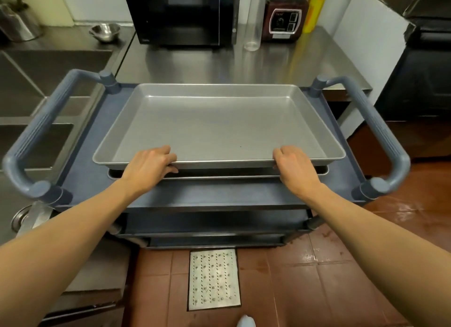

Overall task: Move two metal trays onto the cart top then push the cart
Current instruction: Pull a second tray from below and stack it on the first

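Note:
An empty metal tray [214,121] hovers just above the blue cart top [210,192], held by its near rim. My left hand [148,165] grips that rim left of centre and my right hand [296,167] grips it right of centre. Under it a second metal tray [219,174] lies on the cart top, with only its near edge showing. The cart has a grey handle on the left [31,136] and one on the right [380,131], and lower shelves beneath.
Beyond the cart stands a steel counter [234,60] with a black oven [180,14], a blender [284,14] and a clear tube [253,19]. A sink [36,78] and small bowl [105,31] lie to the left. A floor drain grate [213,279] is on the brown tiles.

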Demonstrator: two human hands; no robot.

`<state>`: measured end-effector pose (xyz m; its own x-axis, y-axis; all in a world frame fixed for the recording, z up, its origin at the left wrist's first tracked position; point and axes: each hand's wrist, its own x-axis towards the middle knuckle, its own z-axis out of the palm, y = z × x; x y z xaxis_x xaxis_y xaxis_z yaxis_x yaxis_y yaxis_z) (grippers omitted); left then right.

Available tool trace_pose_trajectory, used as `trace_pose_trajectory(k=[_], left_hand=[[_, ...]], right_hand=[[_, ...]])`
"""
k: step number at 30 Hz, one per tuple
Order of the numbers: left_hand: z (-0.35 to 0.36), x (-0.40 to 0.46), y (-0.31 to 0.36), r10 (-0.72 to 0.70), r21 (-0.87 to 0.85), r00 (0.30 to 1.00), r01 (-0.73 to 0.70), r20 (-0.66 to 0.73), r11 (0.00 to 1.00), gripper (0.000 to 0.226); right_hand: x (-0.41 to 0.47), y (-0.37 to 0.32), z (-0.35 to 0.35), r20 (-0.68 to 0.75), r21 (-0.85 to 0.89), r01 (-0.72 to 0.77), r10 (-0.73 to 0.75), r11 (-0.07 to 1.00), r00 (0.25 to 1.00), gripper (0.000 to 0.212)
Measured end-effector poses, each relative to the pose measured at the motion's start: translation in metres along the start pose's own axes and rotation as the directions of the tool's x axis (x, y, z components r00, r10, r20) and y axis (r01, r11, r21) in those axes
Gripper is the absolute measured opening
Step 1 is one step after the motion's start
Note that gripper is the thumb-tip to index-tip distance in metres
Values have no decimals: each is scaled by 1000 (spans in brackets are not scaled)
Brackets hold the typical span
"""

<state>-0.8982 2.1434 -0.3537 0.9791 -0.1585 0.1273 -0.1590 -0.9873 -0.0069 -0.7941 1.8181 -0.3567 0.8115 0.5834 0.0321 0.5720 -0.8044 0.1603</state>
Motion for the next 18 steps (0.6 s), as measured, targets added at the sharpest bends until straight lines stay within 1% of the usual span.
trace_pose_trajectory(k=[6, 10, 11, 13, 14, 16, 18], left_hand=[[26, 3, -5, -38, 1, 998, 38, 43, 999, 27], [34, 1, -12, -74, -77, 995, 79, 68, 994, 37], [34, 2, -13, -90, -104, 992, 100, 91, 990, 41], [34, 5, -16, -134, -154, 980, 157, 148, 975, 45], [34, 7, -17, -161, -175, 971, 192, 175, 966, 45], [35, 10, -18, -193, -207, 959, 235, 205, 950, 42], [36, 11, -17, -194, -216, 956, 242, 218, 946, 38]], right_hand=[[6, -1, 23, 35, -29, -17, 18, 999, 999, 16], [8, 3, 33, 61, -52, -56, 59, 997, 996, 4], [10, 6, 34, 68, -38, -73, 75, 997, 995, 13], [11, 14, 32, 121, 52, -107, 100, 993, 988, 35], [11, 17, 31, 128, 97, -116, 103, 989, 986, 39], [10, 22, 28, 107, 167, -142, 125, 976, 986, 37], [9, 24, 24, 120, 223, -182, 158, 958, 980, 30]])
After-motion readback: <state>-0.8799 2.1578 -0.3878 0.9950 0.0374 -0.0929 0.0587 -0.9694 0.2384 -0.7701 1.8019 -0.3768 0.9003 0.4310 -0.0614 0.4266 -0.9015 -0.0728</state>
